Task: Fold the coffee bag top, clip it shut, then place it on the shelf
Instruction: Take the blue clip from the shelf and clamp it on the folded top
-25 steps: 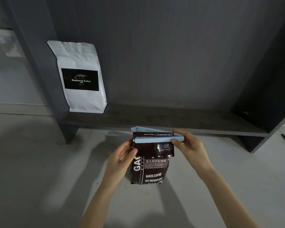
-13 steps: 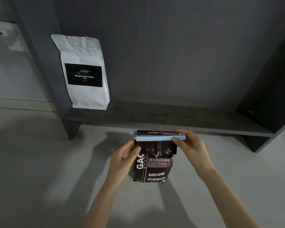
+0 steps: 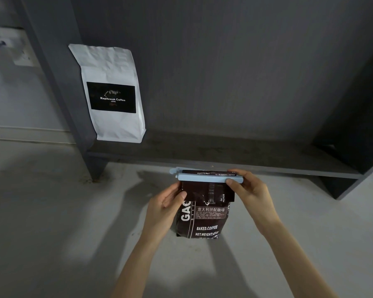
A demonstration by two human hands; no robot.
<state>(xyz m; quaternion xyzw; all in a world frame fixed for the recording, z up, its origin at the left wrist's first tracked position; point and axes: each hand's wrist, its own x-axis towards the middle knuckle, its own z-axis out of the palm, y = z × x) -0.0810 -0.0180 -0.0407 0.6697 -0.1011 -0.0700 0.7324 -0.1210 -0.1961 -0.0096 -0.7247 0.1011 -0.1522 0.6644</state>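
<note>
A dark brown coffee bag (image 3: 205, 218) with white lettering stands upright on the grey floor, its top folded forward. A long light-blue clip (image 3: 205, 177) lies across the fold, its two arms nearly together around the bag's top. My left hand (image 3: 166, 206) grips the bag's left side just under the fold. My right hand (image 3: 249, 190) pinches the clip's right end, thumb on the front arm. The dark grey shelf (image 3: 235, 157) runs just behind the bag.
A white coffee bag (image 3: 111, 93) with a black label stands at the shelf's left end, against the upright side panel (image 3: 58, 82). A dark partition (image 3: 357, 134) closes the shelf on the right. The pale concrete floor (image 3: 52, 211) spreads around the bag.
The clip's two arms have closed together over the folded top. The bag and both hands sit slightly lower and to the right in view as my head shifted.
</note>
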